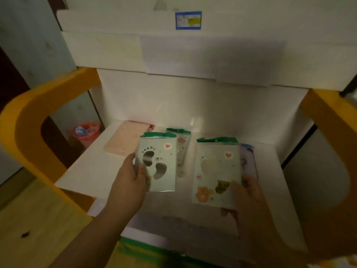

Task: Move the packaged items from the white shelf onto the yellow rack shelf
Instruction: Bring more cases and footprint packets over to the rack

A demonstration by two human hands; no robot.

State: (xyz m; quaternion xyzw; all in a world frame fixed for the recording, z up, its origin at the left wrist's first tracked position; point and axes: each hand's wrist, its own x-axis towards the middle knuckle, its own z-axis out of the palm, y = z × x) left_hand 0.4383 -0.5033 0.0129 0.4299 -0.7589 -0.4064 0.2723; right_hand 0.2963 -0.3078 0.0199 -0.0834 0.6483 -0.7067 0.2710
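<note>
My left hand (133, 176) grips a pale green package with a footprint cut-out and green top (159, 163) by its left edge, above the white shelf board (92, 171). My right hand (249, 192) holds a second green-topped package with a heart and a bear print (216, 171) at its lower right corner. Behind that one a bluish package (248, 161) peeks out. Another green-topped package (181, 147) lies flat on the board behind the first. A flat pink package (127, 140) rests at the back left. The yellow rack frame (27, 120) curves around both sides.
White boxes (173, 51) are stacked above the shelf, one with a blue label (188, 20). A red bin (87, 132) stands on the floor to the left, beyond the frame. A wooden surface (38, 229) lies at lower left. The light is dim.
</note>
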